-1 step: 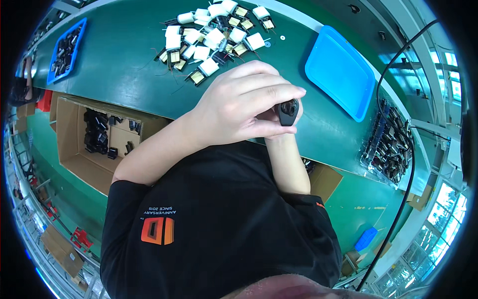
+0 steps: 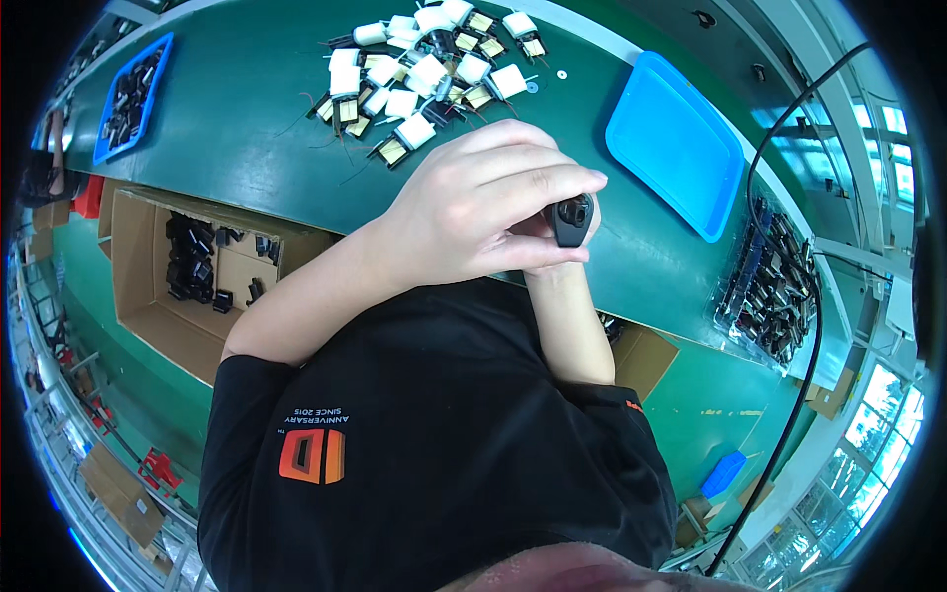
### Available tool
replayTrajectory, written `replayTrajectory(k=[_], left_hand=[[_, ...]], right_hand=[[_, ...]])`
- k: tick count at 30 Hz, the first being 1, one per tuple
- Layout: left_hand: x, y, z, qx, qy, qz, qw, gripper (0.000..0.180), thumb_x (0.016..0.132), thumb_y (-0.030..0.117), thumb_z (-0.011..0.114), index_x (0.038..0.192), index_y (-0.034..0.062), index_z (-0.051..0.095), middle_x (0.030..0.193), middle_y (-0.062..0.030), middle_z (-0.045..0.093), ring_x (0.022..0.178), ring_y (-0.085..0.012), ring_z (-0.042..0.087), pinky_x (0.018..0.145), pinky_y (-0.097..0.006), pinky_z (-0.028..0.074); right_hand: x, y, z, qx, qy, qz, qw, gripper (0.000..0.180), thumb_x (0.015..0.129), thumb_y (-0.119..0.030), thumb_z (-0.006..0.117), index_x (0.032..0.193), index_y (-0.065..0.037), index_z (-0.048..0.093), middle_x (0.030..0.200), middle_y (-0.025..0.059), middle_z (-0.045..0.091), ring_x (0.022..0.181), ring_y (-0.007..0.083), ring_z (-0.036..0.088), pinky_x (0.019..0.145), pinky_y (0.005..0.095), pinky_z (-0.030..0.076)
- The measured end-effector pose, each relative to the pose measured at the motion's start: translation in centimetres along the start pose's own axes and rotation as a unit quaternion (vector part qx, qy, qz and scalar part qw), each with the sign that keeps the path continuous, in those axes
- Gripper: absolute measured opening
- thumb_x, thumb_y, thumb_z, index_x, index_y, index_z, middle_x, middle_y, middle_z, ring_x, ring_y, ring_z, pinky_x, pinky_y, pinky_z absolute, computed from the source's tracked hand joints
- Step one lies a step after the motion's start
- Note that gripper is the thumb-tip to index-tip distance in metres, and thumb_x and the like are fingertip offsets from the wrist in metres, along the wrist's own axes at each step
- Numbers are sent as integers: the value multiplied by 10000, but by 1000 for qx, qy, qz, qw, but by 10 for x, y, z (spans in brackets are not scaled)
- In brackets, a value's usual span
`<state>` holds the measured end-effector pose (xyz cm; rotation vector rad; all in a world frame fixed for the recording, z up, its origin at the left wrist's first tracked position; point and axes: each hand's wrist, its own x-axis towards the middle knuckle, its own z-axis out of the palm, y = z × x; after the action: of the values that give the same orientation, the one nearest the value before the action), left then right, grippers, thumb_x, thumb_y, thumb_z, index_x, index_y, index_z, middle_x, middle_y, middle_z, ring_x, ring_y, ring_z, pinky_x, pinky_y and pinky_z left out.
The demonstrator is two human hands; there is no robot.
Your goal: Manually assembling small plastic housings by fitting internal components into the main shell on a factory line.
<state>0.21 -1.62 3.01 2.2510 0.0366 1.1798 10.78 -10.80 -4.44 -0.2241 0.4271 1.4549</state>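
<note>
Next to nothing has moved since the earlier frame: the outlook has slid by a hair, and the hands and the part keep their pose.

In the head view, the left hand (image 2: 473, 202) curls around a black part (image 2: 572, 222), which sits between its thumb and fingers, end toward the camera. The right hand (image 2: 554, 272) is just behind, mostly covered by the left; the two are together, though I cannot tell whether the right one grips.

The part looks like hard plastic: probably light, stiff and a little slippery on its smooth faces. Its long sides seem the best hold, with fingertips off the recessed end, which may be more delicate.

Beyond the hands, slightly left, lies a pile of white-capped pieces (image 2: 426, 75) with thin wires, likely easy to snag. Right of the hands is a blue tray (image 2: 681, 148); farther right, a heap of black parts (image 2: 779, 286). Left of the hands, nearer the body, a carton (image 2: 138, 266) holds more dark pieces. All but the carton rest on the green bench (image 2: 247, 109).
</note>
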Motion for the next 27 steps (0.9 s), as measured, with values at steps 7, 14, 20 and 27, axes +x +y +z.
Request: replayTrajectory(k=[7, 14, 20, 27], left_hand=[[0, 3, -1, 24, -10, 0, 1000, 489, 695, 302, 814, 1084, 48, 660, 898, -54, 674, 889, -232, 643, 728, -309, 552], [-3, 1, -2, 29, -8, -1, 1000, 473, 711, 308, 805, 1084, 56, 660, 905, -48, 675, 895, -228, 642, 715, -300, 556], [-1, 0, 1, 22, -15, -11, 1000, 464, 717, 304, 805, 1083, 59, 661, 912, -47, 676, 909, -225, 642, 717, -300, 560], [-3, -1, 1, -9, -20, -14, 1000, 485, 698, 287, 820, 1102, 66, 668, 944, -51, 686, 938, -238, 647, 756, -324, 561]], right_hand=[[15, -7, -16, -149, -255, -15, 955, 203, 800, -246, 648, 926, -111, 565, 942, 79, 618, 898, 195, 635, 794, 338, 523], [18, -5, -15, -174, -247, -34, 953, 239, 803, -272, 660, 953, -109, 571, 966, 82, 622, 895, 192, 635, 771, 340, 533], [19, -10, -18, -188, -247, -41, 950, 237, 789, -261, 661, 944, -110, 565, 947, 78, 624, 880, 185, 635, 756, 321, 531], [6, -6, -3, -46, -3, -32, 998, 239, 787, -245, 625, 968, -101, 564, 972, 81, 619, 899, 184, 625, 762, 311, 519]])
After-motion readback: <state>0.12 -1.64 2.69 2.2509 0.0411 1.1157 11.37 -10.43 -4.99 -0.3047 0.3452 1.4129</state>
